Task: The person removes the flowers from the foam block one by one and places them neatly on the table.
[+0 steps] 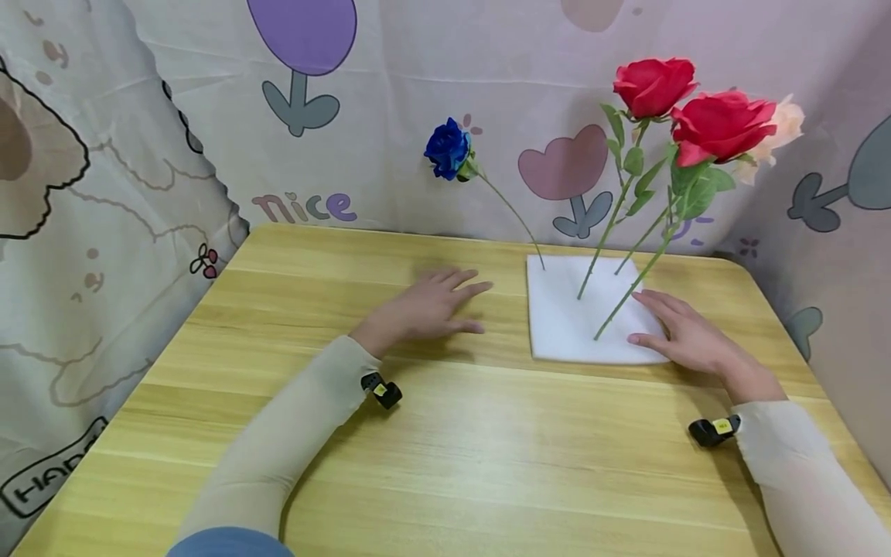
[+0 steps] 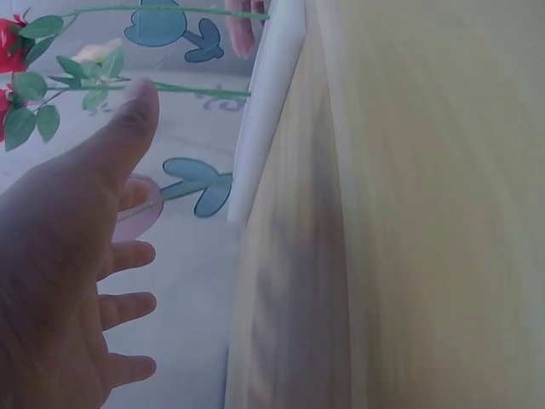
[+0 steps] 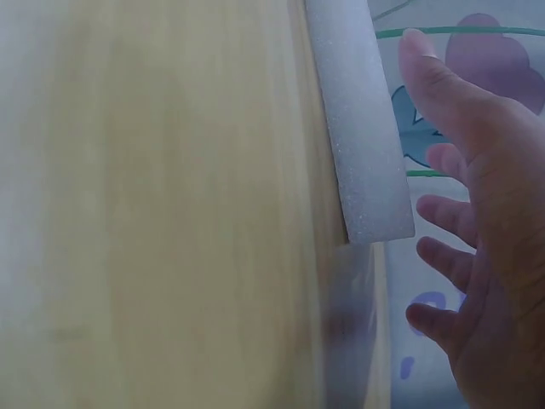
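A white foam board [image 1: 564, 333] lies on the table with several artificial roses standing in it. The blue rose [image 1: 447, 151] leans left from the back left corner. One red rose [image 1: 653, 87] rises from near the middle, and a larger red rose [image 1: 724, 124] slants right from the front. Behind it a peach rose [image 1: 788, 124] is partly hidden. My right hand [image 1: 689, 333], fingers spread, is at the board's right edge; whether it touches cannot be told. My left hand [image 1: 431, 309] hovers left of the board, fingers spread, holding nothing.
The wooden table [image 1: 473, 449] stretches toward me and to the left. A patterned cloth [image 1: 418, 70] hangs behind it and along both sides. Each wrist carries a small black camera, one near the left cuff [image 1: 355, 356], another by the right sleeve [image 1: 780, 433].
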The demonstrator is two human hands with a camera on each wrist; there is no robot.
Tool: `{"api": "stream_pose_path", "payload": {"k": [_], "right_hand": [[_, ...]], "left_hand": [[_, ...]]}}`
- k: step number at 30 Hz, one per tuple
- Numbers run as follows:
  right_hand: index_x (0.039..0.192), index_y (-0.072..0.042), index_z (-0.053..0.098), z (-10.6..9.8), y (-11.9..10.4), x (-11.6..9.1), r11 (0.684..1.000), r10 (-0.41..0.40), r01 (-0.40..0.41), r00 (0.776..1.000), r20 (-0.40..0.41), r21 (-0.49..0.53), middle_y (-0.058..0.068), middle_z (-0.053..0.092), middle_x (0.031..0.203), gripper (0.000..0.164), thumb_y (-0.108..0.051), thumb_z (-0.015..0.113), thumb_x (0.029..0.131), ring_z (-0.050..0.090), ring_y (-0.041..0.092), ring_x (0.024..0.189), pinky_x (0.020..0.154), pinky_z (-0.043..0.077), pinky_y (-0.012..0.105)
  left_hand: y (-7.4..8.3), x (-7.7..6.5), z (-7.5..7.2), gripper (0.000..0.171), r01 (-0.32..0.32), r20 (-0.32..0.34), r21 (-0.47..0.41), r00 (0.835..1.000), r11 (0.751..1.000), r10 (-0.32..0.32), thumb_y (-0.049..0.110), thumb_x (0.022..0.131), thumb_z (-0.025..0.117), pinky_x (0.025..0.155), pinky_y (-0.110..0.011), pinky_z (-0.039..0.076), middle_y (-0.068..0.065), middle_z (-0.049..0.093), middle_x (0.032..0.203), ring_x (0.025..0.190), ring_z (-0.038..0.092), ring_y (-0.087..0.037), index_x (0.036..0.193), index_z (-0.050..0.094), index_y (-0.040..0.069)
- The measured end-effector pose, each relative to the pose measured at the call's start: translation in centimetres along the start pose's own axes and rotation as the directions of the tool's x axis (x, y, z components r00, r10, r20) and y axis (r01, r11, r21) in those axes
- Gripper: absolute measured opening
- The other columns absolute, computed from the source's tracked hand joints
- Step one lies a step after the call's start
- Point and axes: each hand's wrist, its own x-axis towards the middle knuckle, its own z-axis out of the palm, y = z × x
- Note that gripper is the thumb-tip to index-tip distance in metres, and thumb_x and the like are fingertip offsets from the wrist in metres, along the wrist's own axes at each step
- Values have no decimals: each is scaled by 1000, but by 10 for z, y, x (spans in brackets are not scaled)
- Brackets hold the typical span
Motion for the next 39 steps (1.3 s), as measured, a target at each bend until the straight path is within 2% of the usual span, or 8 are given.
{"api": "stream_pose_path", "payload": {"k": [4,9,14,22,25,29,39], "right_hand": [[141,-17,27,0,2,0,1000,-13,13,1000,-21,6,15,20,144,74,-47,60,81,17,38,128,98,18,58],[139,-18,30,1,4,0,1000,-7,7,1000,-17,17,15,21,144,72,-47,59,81,18,38,129,97,19,58],[138,-18,35,3,4,1,1000,-4,4,1000,-2,25,14,23,143,68,-48,59,81,19,37,128,97,20,58],[138,-21,33,8,3,1,999,16,-18,999,32,47,11,18,145,70,-50,58,80,16,36,130,97,19,60],[138,-21,34,8,4,1,999,8,-9,1000,24,43,11,18,145,69,-49,59,80,15,35,130,97,18,59],[136,-20,37,8,3,3,999,-15,14,1000,16,33,10,20,145,66,-48,59,80,16,35,130,97,19,59],[135,-19,38,5,1,6,1000,-10,9,1000,23,17,9,18,145,66,-49,58,80,16,34,130,97,20,58]], "left_hand": [[8,14,2,79,-2,-1,16,1000,1000,2,78,75,16,104,-51,16,1,16,147,132,15,-24,142,8,38],[21,30,5,80,-19,32,-20,999,1000,20,78,74,15,104,-49,16,1,16,147,132,14,-23,142,9,37],[35,47,14,81,-40,78,-51,996,998,44,78,74,14,105,-49,15,0,14,147,133,13,-22,142,10,35],[56,72,29,79,-35,105,-99,993,994,46,79,72,18,105,-50,13,3,12,148,133,11,-20,140,8,41],[65,78,31,78,-38,117,-103,992,994,50,79,73,19,105,-50,13,3,11,148,134,11,-21,141,9,40],[74,85,33,79,-44,128,-63,990,997,52,79,72,15,105,-48,13,4,11,148,134,9,-20,141,9,40],[85,92,30,79,-20,172,-23,985,1000,24,79,72,16,105,-49,12,5,8,148,134,6,-20,140,11,40]]}}
